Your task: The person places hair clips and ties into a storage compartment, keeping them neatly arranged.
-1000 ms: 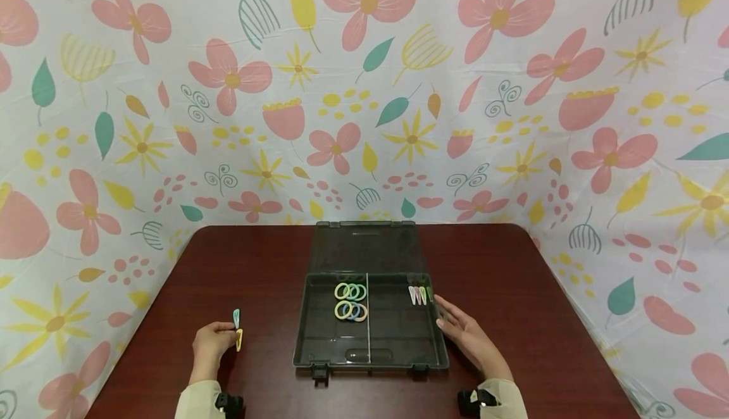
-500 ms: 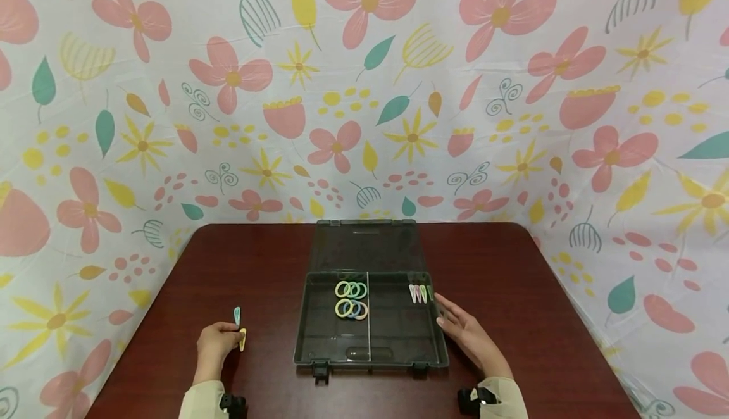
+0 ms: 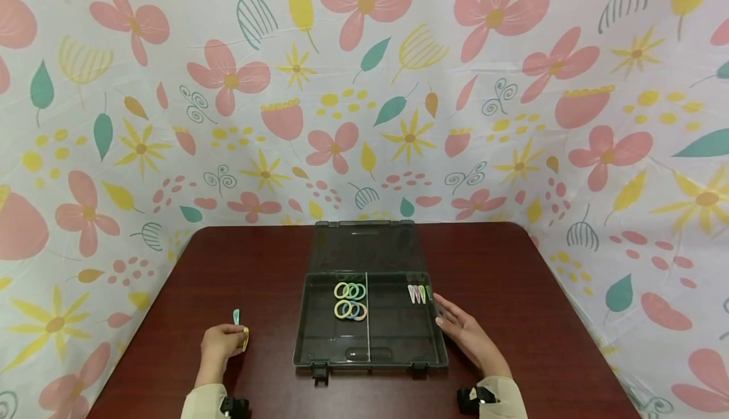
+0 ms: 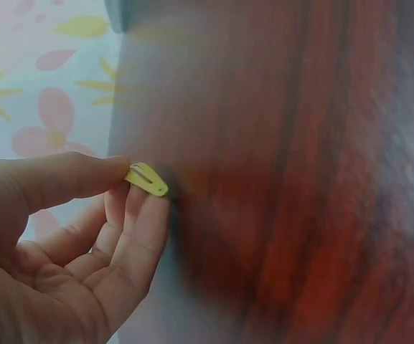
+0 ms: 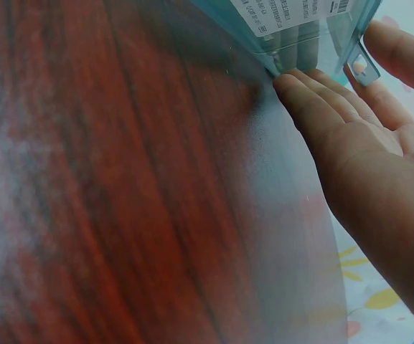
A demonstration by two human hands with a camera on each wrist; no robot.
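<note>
My left hand (image 3: 221,346) pinches a yellow snap hair clip (image 4: 148,179) between thumb and fingertips, to the left of the box. Just beyond that hand, a light blue hair clip (image 3: 236,316) lies on the table. The smoky clear plastic box (image 3: 330,349) stands with its lid laid back. Several pastel hair ties (image 3: 343,309) overlap in two rows in its left compartment. Several hair clips (image 3: 416,293) stand side by side at the back right of the right compartment. My right hand (image 3: 469,337) touches the box's right side with straight fingers.
The open lid (image 3: 367,248) lies toward the back of the dark red wooden table (image 3: 250,254). A white divider (image 3: 368,318) splits the box in two. Latches (image 3: 321,373) hang at its front edge. A flowered cloth (image 3: 364,121) surrounds the table.
My left hand has moved slightly right with the yellow hair clip, which has turned in the fingers. The light blue clip stays on the table. My right hand keeps its place at the box.
</note>
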